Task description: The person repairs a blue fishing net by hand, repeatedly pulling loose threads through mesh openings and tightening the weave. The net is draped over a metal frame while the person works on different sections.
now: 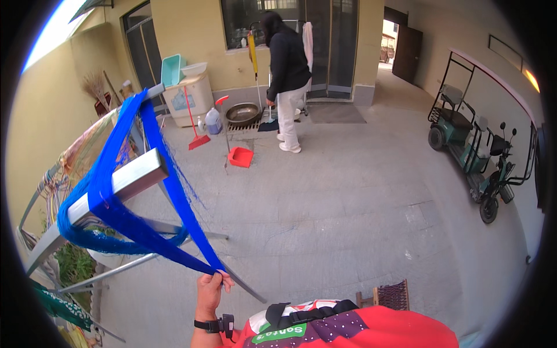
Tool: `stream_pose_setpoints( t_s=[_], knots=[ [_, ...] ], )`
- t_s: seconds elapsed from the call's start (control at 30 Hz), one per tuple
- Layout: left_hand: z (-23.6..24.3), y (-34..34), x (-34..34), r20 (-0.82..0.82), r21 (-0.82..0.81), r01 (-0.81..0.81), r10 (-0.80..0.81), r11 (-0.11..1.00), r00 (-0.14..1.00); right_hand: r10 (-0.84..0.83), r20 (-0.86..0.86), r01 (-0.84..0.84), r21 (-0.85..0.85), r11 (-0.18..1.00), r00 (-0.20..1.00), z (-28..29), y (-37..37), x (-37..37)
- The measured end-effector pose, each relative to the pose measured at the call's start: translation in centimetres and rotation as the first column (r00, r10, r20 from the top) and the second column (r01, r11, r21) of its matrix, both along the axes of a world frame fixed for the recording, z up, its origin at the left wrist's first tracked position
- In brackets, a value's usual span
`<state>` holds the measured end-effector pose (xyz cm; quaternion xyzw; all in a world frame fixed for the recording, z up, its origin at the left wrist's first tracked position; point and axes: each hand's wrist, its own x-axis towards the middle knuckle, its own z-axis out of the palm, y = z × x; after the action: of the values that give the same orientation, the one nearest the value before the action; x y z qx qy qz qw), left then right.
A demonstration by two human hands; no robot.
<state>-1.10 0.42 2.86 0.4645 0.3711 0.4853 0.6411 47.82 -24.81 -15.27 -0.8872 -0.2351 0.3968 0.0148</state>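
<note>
A bright blue skein of thread (152, 236) hangs looped over the end of a square metal bar (140, 177) at the left. Its two sides run down toward me and meet at my left hand (212, 285). The fingers are closed around that near end and the strands are stretched straight. A darker blue skein (110, 244) droops under the same bar, apart from my hand. Another bar end (155, 91) stands behind, near the top of the bright skein. My right hand is outside the picture.
A person (288, 69) stands at the back, holding a mop. A red dustpan (240, 157), a red broom (199, 142) and a metal basin (243, 114) sit on the concrete floor. A green three-wheeler (471, 153) is parked right. A small woven stool (393, 294) stands near me.
</note>
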Motion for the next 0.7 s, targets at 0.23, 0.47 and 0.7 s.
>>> stream_pose_setpoints(
  t_s=[0.23, 0.47, 0.7],
  knots=[
    [0.8, 0.4, 3.0, -0.008, 0.036, 0.013, -0.013, 0.999, 1.0, 0.164, -0.225, -0.1, 0.273, 0.957, 0.96, -1.3, 8.1, -2.7],
    [1.0, 0.2, 2.9, -0.03, 0.039, 0.082, -0.081, 0.996, 0.996, 0.072, -0.19, -0.027, 0.232, 0.972, 0.979, -0.6, 3.7, -3.3],
    [1.6, -1.5, 1.1, -0.142, 0.078, 0.159, -0.147, 0.984, 0.979, -0.01, -0.073, 0.011, 0.025, 1.0, 0.997, -2.2, -3.4, -4.4]
  ],
)
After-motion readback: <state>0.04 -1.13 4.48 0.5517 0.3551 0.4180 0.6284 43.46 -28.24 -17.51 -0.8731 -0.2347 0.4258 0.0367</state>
